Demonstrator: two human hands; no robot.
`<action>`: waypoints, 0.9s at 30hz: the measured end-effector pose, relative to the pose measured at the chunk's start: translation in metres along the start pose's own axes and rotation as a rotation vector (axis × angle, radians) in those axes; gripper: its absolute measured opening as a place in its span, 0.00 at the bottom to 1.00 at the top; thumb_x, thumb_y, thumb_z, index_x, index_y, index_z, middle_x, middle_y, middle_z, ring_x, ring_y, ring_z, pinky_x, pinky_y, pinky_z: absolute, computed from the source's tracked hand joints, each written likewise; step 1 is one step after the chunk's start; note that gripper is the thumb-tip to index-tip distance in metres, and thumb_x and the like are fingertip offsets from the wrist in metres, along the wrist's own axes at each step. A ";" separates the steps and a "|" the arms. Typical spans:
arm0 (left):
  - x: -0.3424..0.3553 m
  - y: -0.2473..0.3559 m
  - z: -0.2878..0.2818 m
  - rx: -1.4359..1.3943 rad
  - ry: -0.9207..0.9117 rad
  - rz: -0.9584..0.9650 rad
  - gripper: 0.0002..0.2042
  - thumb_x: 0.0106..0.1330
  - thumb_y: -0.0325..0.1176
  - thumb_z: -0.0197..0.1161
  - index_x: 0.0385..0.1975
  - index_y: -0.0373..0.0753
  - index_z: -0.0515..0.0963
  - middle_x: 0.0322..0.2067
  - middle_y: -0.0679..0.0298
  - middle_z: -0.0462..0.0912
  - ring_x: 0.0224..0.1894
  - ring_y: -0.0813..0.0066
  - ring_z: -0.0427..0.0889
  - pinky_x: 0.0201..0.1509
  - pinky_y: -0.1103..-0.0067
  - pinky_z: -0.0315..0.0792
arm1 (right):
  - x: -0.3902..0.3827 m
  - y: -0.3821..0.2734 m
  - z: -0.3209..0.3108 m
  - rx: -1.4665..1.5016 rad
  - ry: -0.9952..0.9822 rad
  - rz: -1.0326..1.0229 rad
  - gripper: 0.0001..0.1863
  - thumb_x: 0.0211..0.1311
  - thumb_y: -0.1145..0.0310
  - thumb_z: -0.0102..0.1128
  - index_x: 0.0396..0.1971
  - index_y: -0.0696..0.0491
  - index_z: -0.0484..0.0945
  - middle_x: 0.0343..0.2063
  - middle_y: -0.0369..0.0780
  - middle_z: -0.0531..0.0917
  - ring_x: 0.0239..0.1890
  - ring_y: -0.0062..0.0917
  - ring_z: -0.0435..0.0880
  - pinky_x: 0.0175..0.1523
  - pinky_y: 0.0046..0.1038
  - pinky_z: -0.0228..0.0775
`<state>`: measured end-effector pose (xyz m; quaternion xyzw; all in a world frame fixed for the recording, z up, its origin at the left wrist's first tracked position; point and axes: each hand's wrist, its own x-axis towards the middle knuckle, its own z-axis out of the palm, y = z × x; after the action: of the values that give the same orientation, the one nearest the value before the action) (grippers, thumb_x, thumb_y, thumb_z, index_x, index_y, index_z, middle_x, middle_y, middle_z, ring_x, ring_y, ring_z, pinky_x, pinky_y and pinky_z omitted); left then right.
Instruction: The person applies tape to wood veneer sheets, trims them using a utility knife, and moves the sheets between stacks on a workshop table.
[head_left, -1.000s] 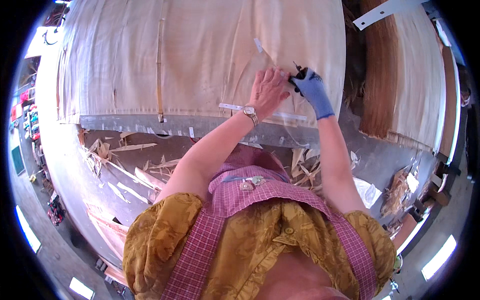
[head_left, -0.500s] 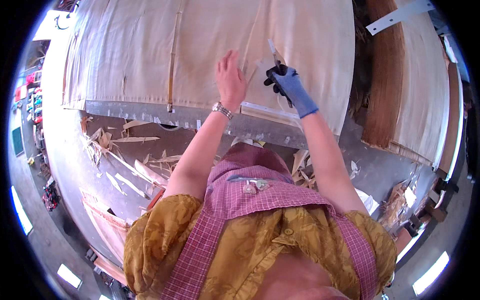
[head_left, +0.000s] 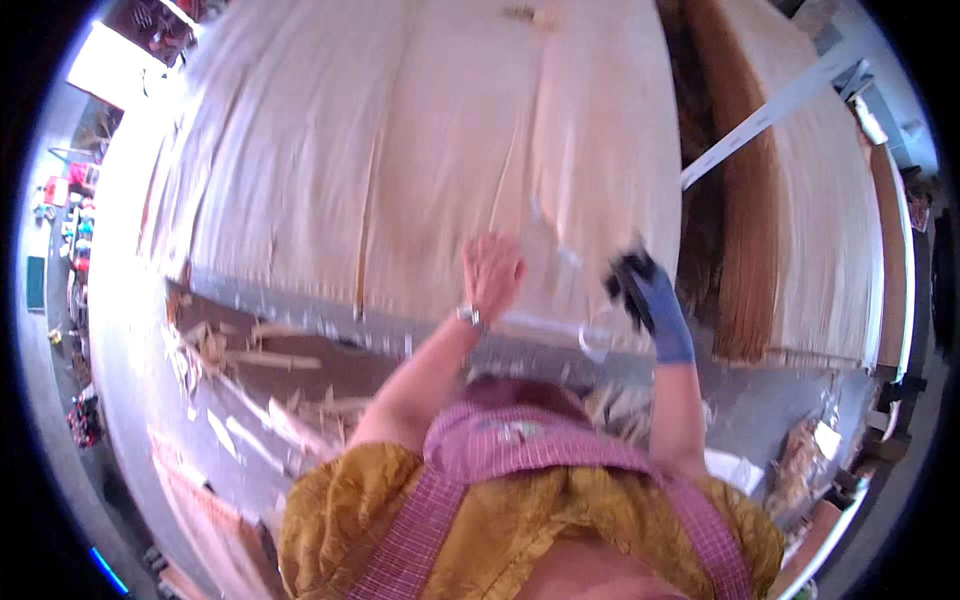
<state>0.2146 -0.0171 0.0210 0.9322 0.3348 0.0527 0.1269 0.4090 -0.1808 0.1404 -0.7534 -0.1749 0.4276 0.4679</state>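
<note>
Shifted a little lower and rightward across the pale wood veneer sheet (head_left: 400, 170) since half a second ago, with the blue-gloved right hand (head_left: 645, 290) now further right near the sheet's front edge. Head view: bare left hand (head_left: 492, 270) pressed on the veneer, fingers loosely curled, gripping nothing; right hand closed around a small dark tool (head_left: 622, 275), blurred; clear tape strip (head_left: 545, 325) along the sheet's near edge between both hands, wood scraps (head_left: 260, 360) scattered below

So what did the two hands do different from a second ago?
The right hand, in its blue glove and gripping something dark, slid away to the right; the two hands were touching before. The bare left hand stayed flat on the pale wood sheet. The scraps on the floor lie as before.
</note>
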 end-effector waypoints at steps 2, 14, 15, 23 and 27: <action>0.001 0.023 -0.011 -0.021 0.164 0.043 0.25 0.60 0.43 0.58 0.58 0.45 0.67 0.60 0.60 0.67 0.62 0.56 0.62 0.66 0.56 0.51 | -0.033 0.031 -0.058 0.428 0.209 -0.026 0.07 0.60 0.65 0.64 0.36 0.48 0.77 0.23 0.33 0.81 0.22 0.14 0.79 0.20 0.16 0.64; 0.071 0.135 0.000 -0.220 0.353 -0.315 0.30 0.60 0.35 0.59 0.64 0.38 0.59 0.50 0.50 0.72 0.55 0.54 0.68 0.59 0.61 0.61 | -0.087 0.112 -0.282 0.166 0.255 -0.182 0.08 0.58 0.76 0.60 0.39 0.56 0.79 0.30 0.36 0.83 0.26 0.19 0.79 0.32 0.21 0.72; 0.093 0.171 0.015 -0.277 0.504 -0.263 0.30 0.60 0.33 0.60 0.63 0.37 0.59 0.49 0.50 0.72 0.54 0.54 0.69 0.58 0.62 0.63 | -0.071 0.118 -0.282 0.263 0.138 -0.293 0.12 0.57 0.78 0.61 0.42 0.57 0.79 0.32 0.37 0.83 0.30 0.19 0.80 0.36 0.23 0.74; 0.164 0.373 0.078 -0.250 0.480 -0.429 0.28 0.59 0.35 0.61 0.60 0.38 0.64 0.51 0.52 0.71 0.56 0.55 0.68 0.58 0.61 0.63 | -0.060 0.049 -0.243 0.055 -0.614 -0.267 0.21 0.56 0.63 0.67 0.45 0.57 0.71 0.33 0.37 0.82 0.30 0.21 0.81 0.37 0.23 0.73; 0.163 0.379 0.091 -0.182 0.300 -0.395 0.29 0.59 0.41 0.61 0.59 0.37 0.65 0.55 0.52 0.68 0.60 0.54 0.64 0.61 0.59 0.59 | -0.042 0.051 -0.268 -0.380 -0.463 -0.522 0.31 0.49 0.57 0.73 0.49 0.56 0.69 0.37 0.39 0.81 0.37 0.21 0.79 0.43 0.28 0.73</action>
<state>0.5883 -0.2133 0.0381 0.8153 0.5193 0.1942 0.1670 0.5944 -0.3831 0.1694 -0.6405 -0.5373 0.4129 0.3613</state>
